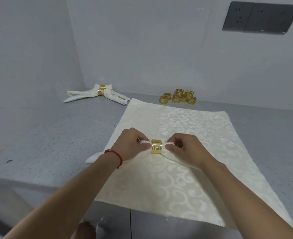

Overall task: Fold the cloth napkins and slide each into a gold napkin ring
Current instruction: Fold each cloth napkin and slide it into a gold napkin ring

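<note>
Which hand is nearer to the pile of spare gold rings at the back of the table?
The right hand. It pinches the napkin just right of the ring, more directly below the pile. The left hand grips the napkin on the ring's left, farther off.

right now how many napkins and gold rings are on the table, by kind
Ringed napkins: 2, the finished one at the back left and the one both hands grip
Flat napkin: 1
Gold rings on napkins: 2
Loose gold rings in the pile: about 8, some overlap
Total: about 13
</note>
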Motion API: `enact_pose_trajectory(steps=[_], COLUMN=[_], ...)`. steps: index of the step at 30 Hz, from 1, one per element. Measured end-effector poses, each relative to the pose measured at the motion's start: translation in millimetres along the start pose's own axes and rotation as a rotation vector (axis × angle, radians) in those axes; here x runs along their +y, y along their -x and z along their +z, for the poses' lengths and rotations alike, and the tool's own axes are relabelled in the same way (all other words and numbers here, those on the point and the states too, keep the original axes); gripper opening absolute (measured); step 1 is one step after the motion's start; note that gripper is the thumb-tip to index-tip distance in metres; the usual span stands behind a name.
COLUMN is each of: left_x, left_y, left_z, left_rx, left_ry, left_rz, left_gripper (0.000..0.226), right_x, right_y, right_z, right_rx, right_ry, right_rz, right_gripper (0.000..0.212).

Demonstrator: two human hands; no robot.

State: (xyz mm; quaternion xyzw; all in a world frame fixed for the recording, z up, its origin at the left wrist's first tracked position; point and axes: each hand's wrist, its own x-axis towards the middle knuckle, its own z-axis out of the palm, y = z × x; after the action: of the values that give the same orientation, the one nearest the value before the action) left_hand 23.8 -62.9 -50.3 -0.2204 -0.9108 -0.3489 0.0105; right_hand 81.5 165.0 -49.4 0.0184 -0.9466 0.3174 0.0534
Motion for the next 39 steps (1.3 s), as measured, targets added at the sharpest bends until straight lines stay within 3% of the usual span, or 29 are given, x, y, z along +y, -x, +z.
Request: enact_pose_trajectory(steps=[9, 11, 13, 15, 19, 23, 27, 32, 35, 39], left_x=[1.0, 0.9, -1.3, -5.2, -9.4, -14.3, -17.5, -34.6, -50.0, -73.3], left_y=[2.9, 1.6, -1.0, -2.6, -1.1, -2.7, -0.4, -5.3, -11.6, -17.8], left_z=[-0.9, -2.5, -2.8, -1.7, 3.2, 2.7, -12.7, -51.6, -69.7, -82.1], left_rx=[-0.014, -0.063, -0.127, -0.118, -0.036, -0.047, -0.069, 0.076, 0.124, 0.179], left_ry=[0.013, 0.03, 0.032, 0.041, 0.065, 0.171, 0.35, 0.492, 0.436, 0.376], left_rz=[-0.017, -0.021, -0.042, -0.045, 0.001, -0.054, -0.079, -0.101, -0.127, -0.16], left_gripper=[0.011, 0.021, 0.038, 0.041, 0.028, 0.037, 0.037, 0.026, 0.026, 0.023], right_x=[-10.6, -12.6, -13.4, -13.4, -15.4, -6.7, -8.3, -38.4, -58.7, -79.3], right_y=[-0.7, -2.8, -7.7, -12.6, -16.7, -17.9, -28.8, -68.7, -94.1, -119.9], right_z=[-10.9, -11.0, -4.4, 5.6, 10.7, 7.6, 6.6, 7.5, 21.9, 42.0], right_rx=[-0.088, -0.122, -0.151, -0.169, -0.144, -0.185, -0.217, -0.214, -0.257, -0.241], right_ry=[-0.133, -0.216, -0.14, -0.065, -0.077, -0.062, -0.172, -0.291, -0.152, -0.005], right_rz=[0.104, 0.086, -0.017, -0.101, -0.088, -0.045, -0.041, -0.11, -0.169, -0.252], right_gripper=[0.011, 0.023, 0.036, 0.027, 0.018, 0.046, 0.03, 0.027, 0.04, 0.028])
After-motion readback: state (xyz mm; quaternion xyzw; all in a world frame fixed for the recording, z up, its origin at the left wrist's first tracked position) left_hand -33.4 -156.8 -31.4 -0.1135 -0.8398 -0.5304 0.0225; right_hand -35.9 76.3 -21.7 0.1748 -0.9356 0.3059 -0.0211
